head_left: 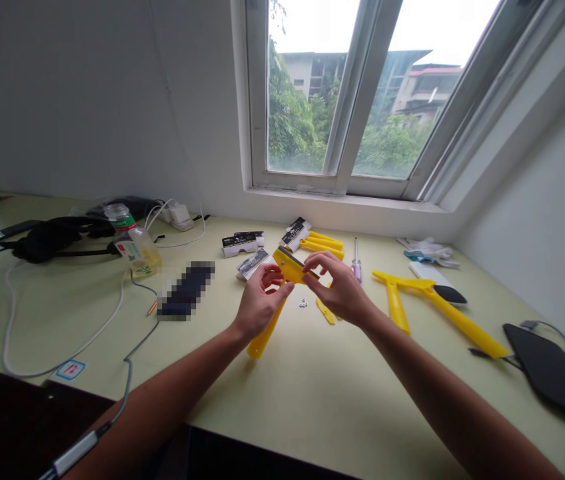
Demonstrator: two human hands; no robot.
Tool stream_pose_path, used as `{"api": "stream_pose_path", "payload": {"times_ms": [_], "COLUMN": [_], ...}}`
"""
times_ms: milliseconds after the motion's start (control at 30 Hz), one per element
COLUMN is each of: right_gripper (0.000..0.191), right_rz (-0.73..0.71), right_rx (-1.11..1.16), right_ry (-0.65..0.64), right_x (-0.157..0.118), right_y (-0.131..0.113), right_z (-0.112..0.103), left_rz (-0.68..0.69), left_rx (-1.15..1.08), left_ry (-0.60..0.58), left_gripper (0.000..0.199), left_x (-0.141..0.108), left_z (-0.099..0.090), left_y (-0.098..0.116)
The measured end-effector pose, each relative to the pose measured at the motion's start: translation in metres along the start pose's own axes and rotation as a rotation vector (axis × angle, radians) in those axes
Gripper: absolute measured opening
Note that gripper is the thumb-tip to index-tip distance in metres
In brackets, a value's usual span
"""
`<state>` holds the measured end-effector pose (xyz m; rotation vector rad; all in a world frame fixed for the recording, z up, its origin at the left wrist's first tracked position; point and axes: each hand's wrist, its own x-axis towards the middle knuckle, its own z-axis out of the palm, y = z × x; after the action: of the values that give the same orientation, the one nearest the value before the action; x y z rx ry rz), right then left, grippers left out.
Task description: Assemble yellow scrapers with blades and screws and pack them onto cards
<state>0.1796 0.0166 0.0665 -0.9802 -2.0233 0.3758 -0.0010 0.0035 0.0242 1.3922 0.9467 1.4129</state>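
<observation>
Above the table I hold a yellow scraper with a dark metal blade along its head. My left hand is closed around the scraper where head and handle meet. My right hand pinches the right end of the head and blade; its fingertips partly cover that end. Below the hands lie several small metal nuts and a flat yellow plastic piece, with another partly hidden behind my right hand. A screwdriver with a clear purplish handle lies beyond my right hand.
Behind my hands are small black-and-white boxes and yellow handles. More yellow scraper parts lie to the right, near a white-and-black device and a black phone. A bottle and cables occupy the left.
</observation>
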Motion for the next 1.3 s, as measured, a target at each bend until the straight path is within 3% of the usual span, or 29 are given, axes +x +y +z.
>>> {"api": "stream_pose_path", "payload": {"times_ms": [267, 367, 467, 600, 700, 767, 900, 1000, 1133, 1300], "right_gripper": [0.034, 0.039, 0.038, 0.038, 0.035, 0.029, 0.028, 0.025, 0.021, 0.026], "right_rz": [0.327, 0.387, 0.453, 0.468, 0.469, 0.472, 0.395, 0.300, 0.118, -0.045], "right_rx": [0.532, 0.572, 0.609, 0.671, 0.698, 0.641, 0.133, -0.110, -0.221, -0.361], "right_ry": [-0.227, -0.209, -0.176, -0.205, -0.240, -0.222, -0.210, -0.264, -0.422, -0.488], "right_x": [0.002, 0.003, 0.003, 0.002, 0.003, 0.004, 0.002, -0.001, 0.000, 0.009], "right_y": [0.012, 0.012, 0.011, 0.013, 0.020, 0.029, 0.053, 0.061, 0.050, 0.033], "right_z": [-0.002, 0.000, 0.003, 0.004, 0.004, 0.004, 0.010, 0.023, 0.052, 0.080], "left_rz": [-0.008, -0.009, 0.073, 0.198, 0.241, 0.219, 0.186, 0.155, 0.096, 0.026], "left_rx": [0.002, 0.071, 0.226, 0.379, 0.387, 0.347, 0.326, 0.280, 0.261, 0.227], "left_ry": [-0.030, 0.009, 0.018, -0.075, -0.121, -0.130, -0.122, -0.035, 0.059, 0.026], "left_gripper": [0.038, 0.049, 0.055, 0.035, 0.030, 0.029, 0.026, 0.024, 0.024, 0.031], "left_x": [-0.002, -0.004, -0.007, -0.008, -0.005, -0.002, 0.005, 0.011, 0.023, 0.030], "left_z": [0.001, 0.001, 0.001, 0.000, -0.002, -0.004, -0.011, -0.019, -0.033, -0.037], "left_y": [0.003, 0.003, 0.004, 0.004, 0.002, 0.000, 0.001, 0.005, 0.004, -0.005]}}
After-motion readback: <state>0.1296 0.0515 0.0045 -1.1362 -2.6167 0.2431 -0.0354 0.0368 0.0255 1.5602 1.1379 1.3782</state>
